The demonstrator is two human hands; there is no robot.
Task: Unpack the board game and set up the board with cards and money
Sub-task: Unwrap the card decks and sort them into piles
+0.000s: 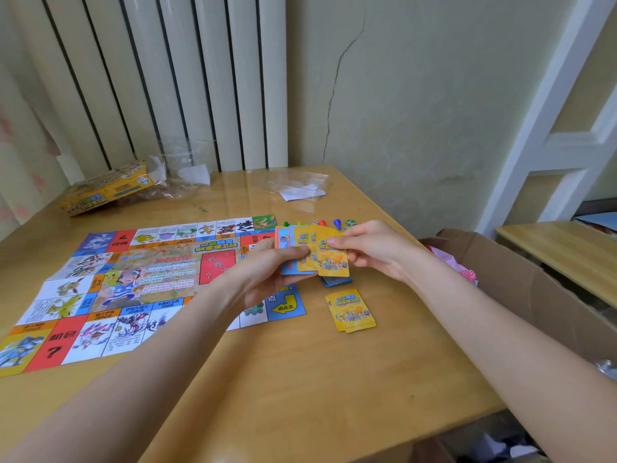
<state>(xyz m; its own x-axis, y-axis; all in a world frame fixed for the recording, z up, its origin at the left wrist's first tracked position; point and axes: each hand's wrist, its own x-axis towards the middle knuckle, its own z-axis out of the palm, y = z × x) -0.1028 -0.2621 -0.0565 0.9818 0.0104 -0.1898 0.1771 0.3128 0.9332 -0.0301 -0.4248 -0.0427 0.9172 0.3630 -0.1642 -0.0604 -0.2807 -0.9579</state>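
Note:
The colourful game board lies flat on the left half of the wooden table. Above the board's right edge my left hand holds a fanned stack of yellow-backed and blue cards. My right hand pinches the front yellow card at its upper right corner. A small pile of yellow cards lies on the table just right of the board. A few blue cards lie under my hands. Several coloured pawns stand behind the held cards.
The yellow game box lies at the table's back left, beside crumpled clear plastic wrap. More clear plastic with a white slip lies at the back. An open cardboard box stands to the right of the table.

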